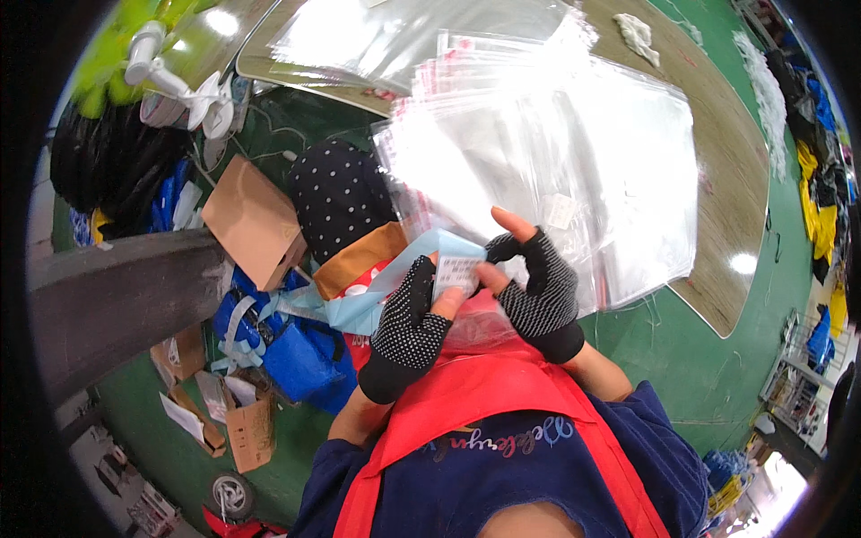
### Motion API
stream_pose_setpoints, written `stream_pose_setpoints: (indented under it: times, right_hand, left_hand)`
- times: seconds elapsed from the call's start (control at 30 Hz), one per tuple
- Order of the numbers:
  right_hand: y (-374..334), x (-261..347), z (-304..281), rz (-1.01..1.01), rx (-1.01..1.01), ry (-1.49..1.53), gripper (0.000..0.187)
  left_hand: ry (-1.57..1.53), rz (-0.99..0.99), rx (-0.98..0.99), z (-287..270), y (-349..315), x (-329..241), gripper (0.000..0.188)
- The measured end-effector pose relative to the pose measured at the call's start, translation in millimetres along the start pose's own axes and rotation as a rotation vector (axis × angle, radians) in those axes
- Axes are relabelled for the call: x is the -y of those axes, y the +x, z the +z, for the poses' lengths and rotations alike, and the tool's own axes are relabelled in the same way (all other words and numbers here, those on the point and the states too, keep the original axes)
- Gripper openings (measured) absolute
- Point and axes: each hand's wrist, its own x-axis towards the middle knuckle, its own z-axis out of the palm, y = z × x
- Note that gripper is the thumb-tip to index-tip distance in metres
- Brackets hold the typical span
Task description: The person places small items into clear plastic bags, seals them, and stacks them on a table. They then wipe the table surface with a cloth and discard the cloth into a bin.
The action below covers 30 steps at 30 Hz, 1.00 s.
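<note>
Black fingerless gloves with white grip dots cover both my hands. My left hand (408, 327) is closed on a light-blue label strip (363, 305), with its thumb on a small white printed label (456, 272). At the label's right edge are the thumb and partly hidden fingers of my right hand (543, 291); its index finger is raised apart. The strip trails left in a loop. Just beyond my hands lies a broad fanned stack of clear plastic bags (538, 152), with a small white sticker (558, 212) on one of them.
The bags lie on a wood-look table (735, 170). More clear sleeves (359, 45) are at the far left. Black white-dotted cloth (336, 197) lies beside my left arm. A cardboard box (254, 220), a blue bag (305, 359) and a dark beam (130, 296) stand further left.
</note>
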Motion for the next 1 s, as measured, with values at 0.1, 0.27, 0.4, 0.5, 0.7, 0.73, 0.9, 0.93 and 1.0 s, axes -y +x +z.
stream_pose_setpoints:
  times: [0.1, 0.27, 0.4, 0.5, 0.7, 0.73, 0.9, 0.93, 1.0]
  right_hand:
    - [9, -11, -1, -0.096, -0.152, -0.015, 0.033]
    - [15, -4, -8, -0.250, 0.112, -0.320, 0.026]
    - [15, -24, -12, -0.199, 0.121, -0.212, 0.027]
    - [17, -18, -10, -0.273, 0.140, -0.148, 0.025]
    - [14, -31, -8, -0.222, 0.226, -0.093, 0.018]
    - [12, -33, -9, -0.142, 0.252, -0.009, 0.015]
    - [31, -39, -9, -0.475, -0.321, -0.555, 0.010]
    - [33, -40, -9, -0.598, -0.384, -0.644, 0.013]
    - [27, -46, -15, -0.620, -0.097, -0.811, 0.012]
  left_hand:
    - [-0.117, -0.084, 0.056, -5, -1, -1, 0.036]
    - [0.034, -0.074, 0.055, -8, -4, 6, 0.033]
    - [0.011, -0.022, 0.057, -6, -4, 20, 0.034]
    - [0.071, -0.008, 0.088, -10, -3, 15, 0.033]
    - [0.180, 0.110, 0.095, -10, -5, 18, 0.032]
    - [0.218, 0.116, 0.117, -12, -4, 17, 0.032]
    - [-0.193, -0.071, -0.002, -7, 4, 47, 0.034]
    - [-0.267, -0.113, 0.012, -11, 4, 53, 0.034]
    - [-0.584, -0.074, 0.003, -10, 11, 48, 0.034]
